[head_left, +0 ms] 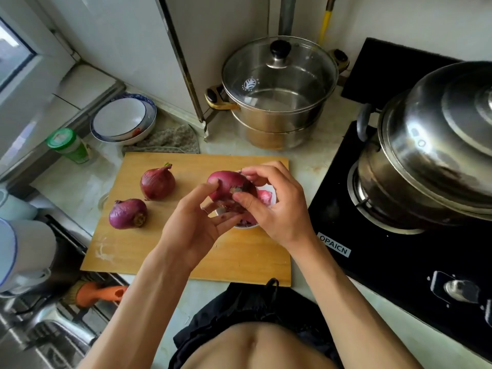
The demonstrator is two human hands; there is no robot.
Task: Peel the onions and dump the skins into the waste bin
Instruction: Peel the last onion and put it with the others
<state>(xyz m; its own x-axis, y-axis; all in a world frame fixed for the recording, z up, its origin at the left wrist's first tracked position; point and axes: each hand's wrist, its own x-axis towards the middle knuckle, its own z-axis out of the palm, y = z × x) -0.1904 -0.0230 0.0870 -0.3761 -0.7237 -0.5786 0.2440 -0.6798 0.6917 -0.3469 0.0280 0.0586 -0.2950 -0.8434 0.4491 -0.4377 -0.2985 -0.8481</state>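
Observation:
A red onion (225,186) is held above the wooden cutting board (186,251). My left hand (194,222) grips it from below and from the left. My right hand (274,206) pinches the dry skin at its root end with thumb and fingers. Under the two hands stands a small white bowl (269,198) holding pink peeled pieces, mostly hidden. Two more unpeeled red onions lie on the board to the left, one (157,183) further back, the other (127,213) nearer me. No waste bin is in view.
A steel steamer pot with a glass lid (279,94) stands behind the board. A black gas hob (399,249) with a large steel pot (431,153) lies to the right. Stacked bowls (123,121), a green-capped jar (69,146) and a sink (40,328) are on the left.

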